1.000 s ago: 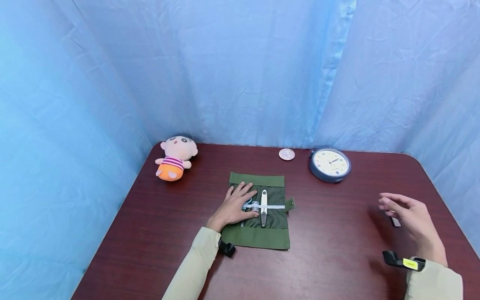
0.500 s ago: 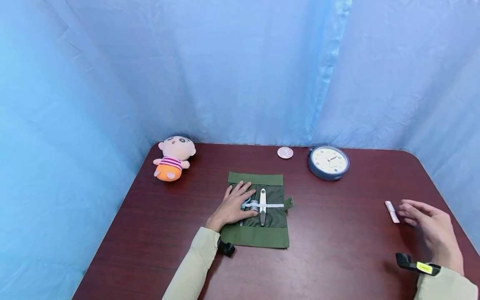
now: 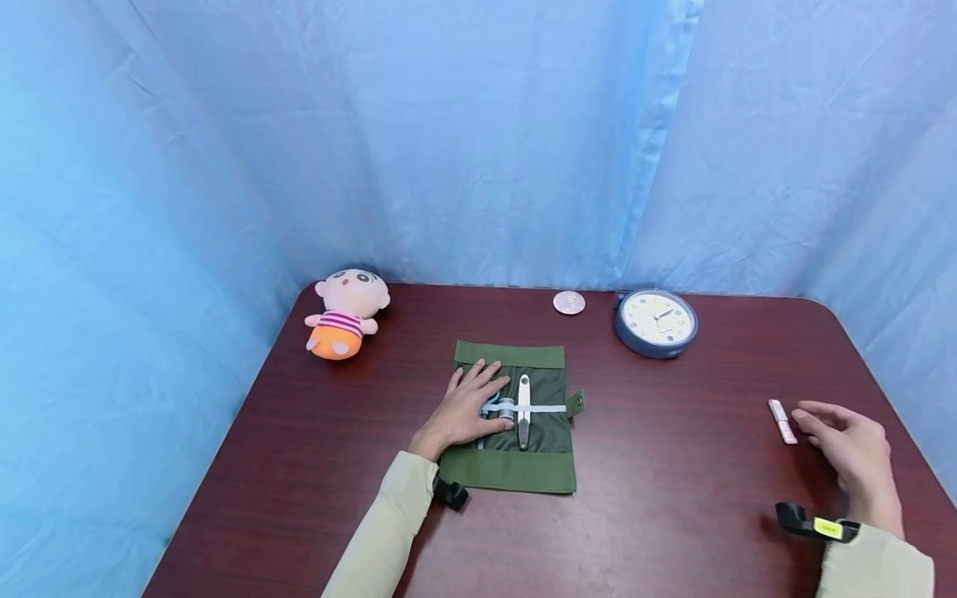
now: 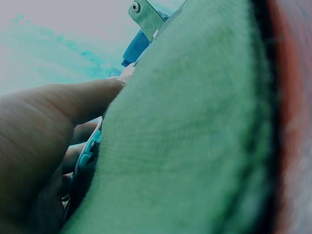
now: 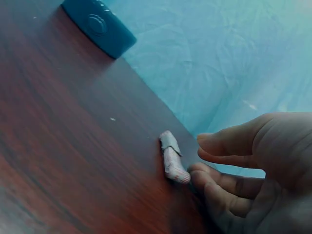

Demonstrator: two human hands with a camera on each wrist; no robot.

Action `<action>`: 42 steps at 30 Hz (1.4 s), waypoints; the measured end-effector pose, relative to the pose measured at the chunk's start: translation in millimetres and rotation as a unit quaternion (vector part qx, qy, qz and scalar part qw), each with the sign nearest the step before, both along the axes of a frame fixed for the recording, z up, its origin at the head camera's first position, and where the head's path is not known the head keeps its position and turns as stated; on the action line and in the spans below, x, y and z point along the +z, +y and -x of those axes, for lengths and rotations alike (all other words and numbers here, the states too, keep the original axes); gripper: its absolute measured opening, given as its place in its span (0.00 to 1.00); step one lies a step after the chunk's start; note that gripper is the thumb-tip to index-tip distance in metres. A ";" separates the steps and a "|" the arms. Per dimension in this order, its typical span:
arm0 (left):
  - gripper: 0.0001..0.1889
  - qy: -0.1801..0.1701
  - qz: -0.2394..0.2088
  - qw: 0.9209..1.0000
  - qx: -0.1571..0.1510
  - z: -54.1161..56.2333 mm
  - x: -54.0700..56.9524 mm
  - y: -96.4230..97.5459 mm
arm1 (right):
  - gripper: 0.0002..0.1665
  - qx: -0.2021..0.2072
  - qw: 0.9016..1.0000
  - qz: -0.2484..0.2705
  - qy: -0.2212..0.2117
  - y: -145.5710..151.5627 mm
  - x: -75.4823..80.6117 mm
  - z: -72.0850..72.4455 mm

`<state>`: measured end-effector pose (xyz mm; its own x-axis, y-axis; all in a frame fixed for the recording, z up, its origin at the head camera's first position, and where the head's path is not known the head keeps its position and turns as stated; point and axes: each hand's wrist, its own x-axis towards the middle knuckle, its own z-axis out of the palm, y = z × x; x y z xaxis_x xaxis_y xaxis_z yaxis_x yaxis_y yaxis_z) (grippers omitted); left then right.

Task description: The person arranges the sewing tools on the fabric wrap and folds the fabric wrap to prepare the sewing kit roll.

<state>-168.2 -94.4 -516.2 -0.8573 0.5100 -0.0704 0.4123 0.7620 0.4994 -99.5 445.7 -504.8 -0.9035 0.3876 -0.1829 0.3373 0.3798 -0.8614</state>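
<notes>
My left hand [image 3: 459,413] rests with fingers spread on an unrolled green fabric pouch [image 3: 508,472]. Beside its thumb, a white elastic band [image 3: 549,409] holds a grey thread spool [image 3: 506,413] and a long silver tool [image 3: 524,415] with a round hole at its top. Part of a light-blue item [image 4: 89,148] shows beneath my fingers. At the right, my right hand [image 3: 852,448] hovers with bent, relaxed fingers just beside a small pink-and-white stick-shaped item [image 3: 782,422] lying on the table. In the right wrist view, thumb and fingers stand apart around nothing, near that item.
A plush doll [image 3: 342,316] lies at the table's back left. Toward the back edge are a round pale disc [image 3: 569,302] and a blue-rimmed clock [image 3: 658,322]. Blue curtains [image 3: 478,149] enclose the dark reddish table [image 3: 673,498].
My right hand has drawn rightward off the stick-shaped item, uncovering it, then shifted slightly back toward it. The left hand stays in place on the pouch.
</notes>
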 end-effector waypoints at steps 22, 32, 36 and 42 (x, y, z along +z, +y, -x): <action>0.38 -0.002 -0.003 1.000 0.001 -0.3 0.6 -0.3 | 0.31 0.074 0.958 -0.273 -0.046 -23.2 7.2 8.5; 0.38 0.007 0.006 1.000 0.000 -0.5 -1.5 0.1 | 0.29 0.122 0.944 -0.305 -0.038 -25.6 10.5 12.8; 0.38 0.009 0.002 1.000 0.000 -0.9 -1.9 -0.2 | 0.27 0.139 0.936 -0.320 -0.035 -25.9 10.7 14.9; 0.38 0.006 0.010 1.000 0.000 0.1 -1.8 -0.2 | 0.26 0.153 0.934 -0.323 -0.023 -23.8 8.5 14.9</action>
<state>-168.3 -94.6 -517.9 -0.8583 0.5084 -0.0696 0.4181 0.7715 0.4796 -114.5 421.9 -496.3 -0.9870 0.1555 -0.0406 0.1584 0.8998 -0.4065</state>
